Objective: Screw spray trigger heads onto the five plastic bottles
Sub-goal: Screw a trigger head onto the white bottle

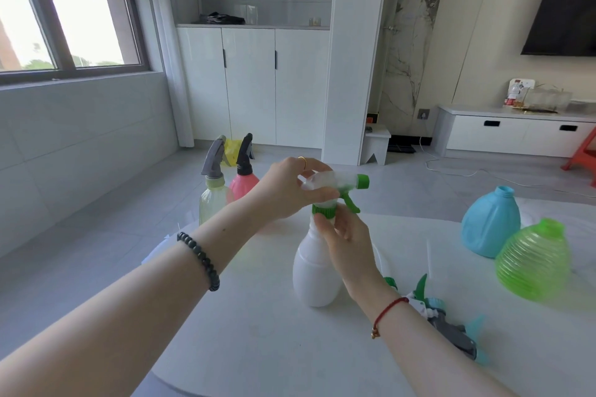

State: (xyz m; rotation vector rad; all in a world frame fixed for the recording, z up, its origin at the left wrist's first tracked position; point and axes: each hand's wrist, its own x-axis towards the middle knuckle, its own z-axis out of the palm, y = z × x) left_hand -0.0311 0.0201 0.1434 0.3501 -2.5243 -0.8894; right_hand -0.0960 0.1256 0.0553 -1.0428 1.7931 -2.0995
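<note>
L hand [287, 190] wraps round the white-and-green trigger head [351, 185] atop the white bottle [311, 271], upright mid-bench [258, 332]; R hand [351, 242] pinches its green collar [324, 210]. Blue bottle [490, 226] & green bottle [532, 261] stand uncapped, far right.

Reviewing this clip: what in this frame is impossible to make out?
- Head view: how far the green collar is threaded onto the white bottle; the right hand covers the neck.
- Head view: the trigger head at its rear, blurred and under the left hand.
- Head view: how many loose trigger heads lie there; the right wrist hides some.
- Head view: the pink bottle at its base, behind the left forearm.
</note>
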